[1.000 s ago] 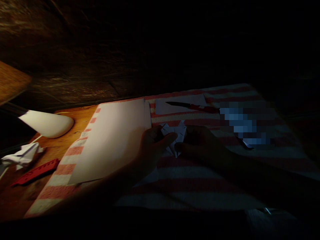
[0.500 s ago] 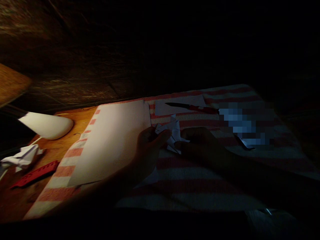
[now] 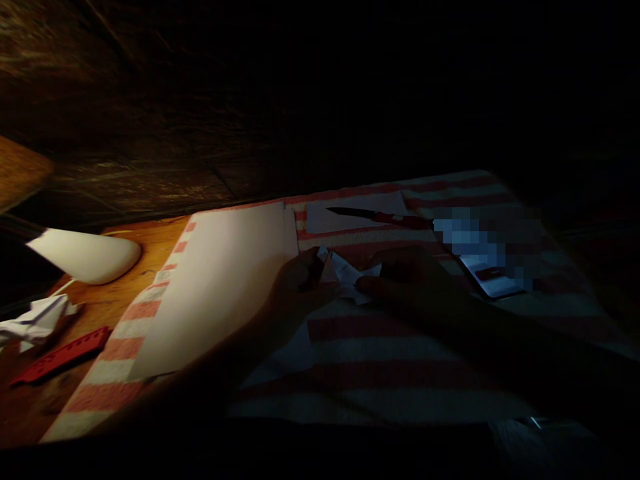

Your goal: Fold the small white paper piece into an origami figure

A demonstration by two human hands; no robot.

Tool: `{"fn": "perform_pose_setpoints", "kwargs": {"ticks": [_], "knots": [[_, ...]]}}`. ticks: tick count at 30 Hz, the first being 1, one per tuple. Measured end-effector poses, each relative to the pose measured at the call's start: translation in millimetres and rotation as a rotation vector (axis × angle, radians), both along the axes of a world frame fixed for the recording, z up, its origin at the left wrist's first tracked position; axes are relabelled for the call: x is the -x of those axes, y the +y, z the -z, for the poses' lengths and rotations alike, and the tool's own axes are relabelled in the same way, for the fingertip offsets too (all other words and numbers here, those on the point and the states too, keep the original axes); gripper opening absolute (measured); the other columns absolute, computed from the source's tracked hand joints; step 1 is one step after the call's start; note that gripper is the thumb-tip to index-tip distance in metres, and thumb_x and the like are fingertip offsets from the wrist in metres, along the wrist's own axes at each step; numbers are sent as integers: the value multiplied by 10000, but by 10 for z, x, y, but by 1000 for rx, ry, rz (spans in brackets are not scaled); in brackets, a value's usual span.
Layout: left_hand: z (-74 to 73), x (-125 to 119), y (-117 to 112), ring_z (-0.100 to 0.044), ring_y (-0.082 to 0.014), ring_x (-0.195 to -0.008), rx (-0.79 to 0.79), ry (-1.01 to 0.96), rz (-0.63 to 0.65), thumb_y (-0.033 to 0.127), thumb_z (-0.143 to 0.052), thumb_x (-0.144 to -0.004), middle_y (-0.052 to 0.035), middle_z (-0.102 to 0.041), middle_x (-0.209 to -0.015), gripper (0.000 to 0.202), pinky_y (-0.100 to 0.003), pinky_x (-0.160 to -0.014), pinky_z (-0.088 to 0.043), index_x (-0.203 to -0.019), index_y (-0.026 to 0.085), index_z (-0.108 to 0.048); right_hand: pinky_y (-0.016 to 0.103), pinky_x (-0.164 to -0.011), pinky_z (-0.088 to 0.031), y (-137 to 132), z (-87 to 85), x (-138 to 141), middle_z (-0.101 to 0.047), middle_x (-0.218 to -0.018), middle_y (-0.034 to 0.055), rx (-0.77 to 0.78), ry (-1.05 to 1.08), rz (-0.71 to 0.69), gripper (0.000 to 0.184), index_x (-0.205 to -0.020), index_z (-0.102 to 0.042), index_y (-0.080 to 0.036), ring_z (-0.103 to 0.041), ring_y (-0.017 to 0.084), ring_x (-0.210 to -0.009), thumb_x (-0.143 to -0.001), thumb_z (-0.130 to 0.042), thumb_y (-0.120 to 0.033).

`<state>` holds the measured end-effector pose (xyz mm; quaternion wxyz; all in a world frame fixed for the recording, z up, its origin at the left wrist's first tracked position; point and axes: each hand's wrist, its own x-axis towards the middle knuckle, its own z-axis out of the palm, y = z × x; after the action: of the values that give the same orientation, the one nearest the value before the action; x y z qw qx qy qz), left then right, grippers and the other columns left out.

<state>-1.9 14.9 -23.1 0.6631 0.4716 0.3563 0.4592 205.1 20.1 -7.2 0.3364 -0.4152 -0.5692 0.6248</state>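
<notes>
Over the striped cloth (image 3: 400,347), the left hand (image 3: 299,288) and right hand (image 3: 410,275) both pinch the folded paper (image 3: 344,275), one at each side; light, even thumb pressure along aligned creases should keep its points crisp, while the small tag (image 3: 163,274) at the cloth's left edge is too dim to read

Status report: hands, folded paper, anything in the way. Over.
Left hand and right hand both gripping. Folded paper held between them, over striped cloth. Knife lying beyond, touching neither hand.
</notes>
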Motion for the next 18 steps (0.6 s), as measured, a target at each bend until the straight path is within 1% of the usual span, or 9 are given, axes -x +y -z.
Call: {"fn": "perform_pose_setpoints", "kwargs": {"ticks": [2, 4, 7, 9, 11, 13, 14, 17, 18], "knots": [[-8, 17, 6, -614, -113, -669, -15, 51, 39, 156, -850, -655, 9, -669, -757, 273, -221, -653, -533, -869, 166, -681, 251, -581, -430, 9, -5, -25, -677, -744, 17, -45, -62, -26, 220, -852, -731, -149, -591, 129, -658, -802, -771, -360], [-19, 24, 3, -603, -103, -637, -26, 74, 36, 158, -844, -671, 22, -647, -702, 208, -207, -631, -522, -793, 169, -676, 252, -578, -443, 7, -12, -36, -678, -787, 18, -122, -98, -26, 261, -956, -716, -162, -596, 133, -672, -803, -777, -365], [-28, 17, -8, -618, -110, -659, -42, 104, -8, 163, -841, -678, 19, -654, -703, 186, -205, -635, -520, -773, 175, -681, 255, -584, -474, -15, -33, -42, -678, -940, 32, -336, -133, 63, 413, -1126, -636, -207, -608, 142, -723, -775, -813, -332], [-30, 5, -15, -624, -113, -674, -49, 123, -57, 160, -844, -666, 12, -671, -724, 190, -207, -644, -523, -770, 176, -685, 269, -616, -505, -31, -56, -46, -661, -1025, 48, -475, -151, 135, 387, -1093, -616, -222, -623, 155, -779, -775, -816, -314], [-34, -10, -21, -618, -110, -666, -45, 130, -79, 160, -849, -650, 9, -677, -727, 199, -204, -632, -516, -763, 175, -685, 276, -637, -517, -39, -80, -51, -652, -1020, 51, -552, -181, 160, 277, -1000, -631, -219, -631, 163, -808, -799, -797, -311], [-41, -23, -28, -599, -106, -639, -44, 141, -83, 167, -853, -641, 11, -665, -705, 205, -201, -601, -500, -751, 171, -680, 269, -636, -513, -36, -99, -55, -659, -950, 37, -534, -196, 146, 206, -945, -649, -211, -632, 155, -784, -821, -780, -309], [-46, -28, -33, -586, -104, -625, -47, 149, -80, 173, -854, -644, 14, -653, -691, 206, -200, -587, -490, -743, 169, -674, 263, -635, -510, -32, -105, -56, -661, -915, 27, -493, -186, 136, 208, -960, -657, -209, -632, 149, -769, -822, -781, -303], [-53, -31, -44, -527, -83, -578, -61, 153, -60, 180, -851, -664, 33, -589, -638, 222, -188, -550, -444, -687, 163, -631, 255, -634, -508, -20, -107, -55, -660, -856, -2, -334, -114, 141, 339, -1092, -642, -209, -633, 138, -730, -799, -800, -272], [-53, -30, -45, -509, -76, -569, -67, 150, -47, 175, -848, -671, 38, -570, -630, 234, -183, -540, -425, -670, 161, -614, 254, -634, -507, -19, -103, -54, -661, -866, -2, -317, -104, 153, 361, -1099, -635, -206, -634, 139, -736, -787, -808, -265]]}}
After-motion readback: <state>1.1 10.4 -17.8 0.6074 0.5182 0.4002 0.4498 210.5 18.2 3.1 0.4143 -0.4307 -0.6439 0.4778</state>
